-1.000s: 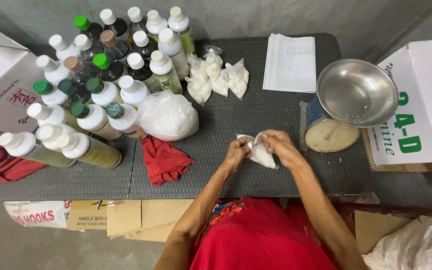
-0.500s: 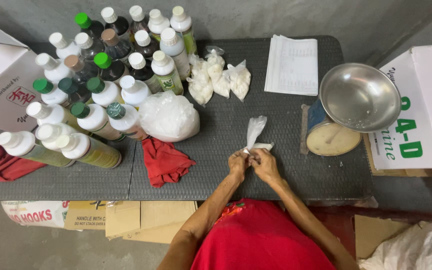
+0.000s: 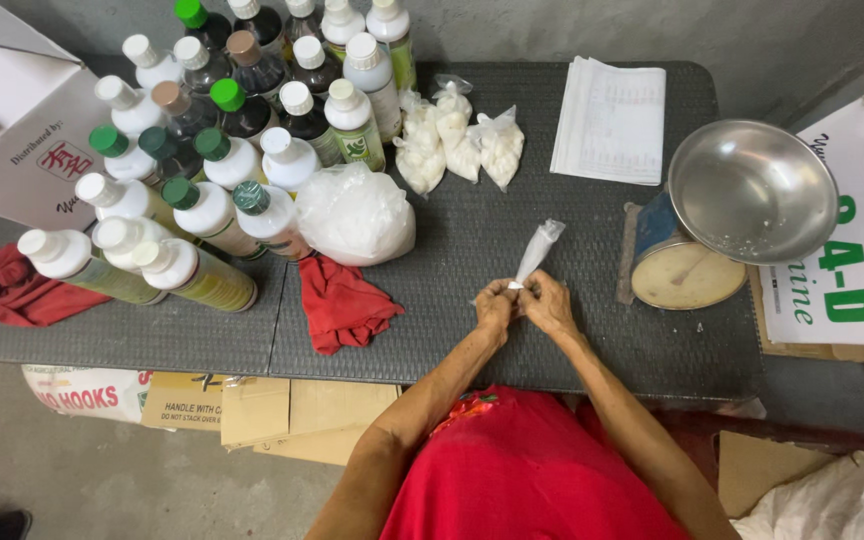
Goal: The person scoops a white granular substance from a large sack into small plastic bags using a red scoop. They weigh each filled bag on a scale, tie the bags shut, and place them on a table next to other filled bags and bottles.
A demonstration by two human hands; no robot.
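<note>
My left hand point(image 3: 495, 306) and my right hand point(image 3: 548, 302) are pressed together over the dark grey table point(image 3: 552, 360), both pinching the neck of a small clear plastic bag point(image 3: 537, 250). The bag's twisted top sticks up and away from my fingers; its filled bottom is hidden inside my hands. Several tied small bags of white powder point(image 3: 457, 140) lie farther back on the table. A large clear bag of white powder point(image 3: 354, 212) sits to the left of my hands.
Many capped bottles point(image 3: 222, 130) crowd the table's back left. A red cloth point(image 3: 344, 300) lies beside the big bag, another red cloth point(image 3: 7, 285) at far left. A weighing scale with a steel bowl point(image 3: 747, 190), papers point(image 3: 612, 120) and cardboard boxes point(image 3: 842, 250) stand around.
The bag lay flat between my hands a second ago; its top has since been drawn up and twisted into a narrow neck. My hands closed together on it.
</note>
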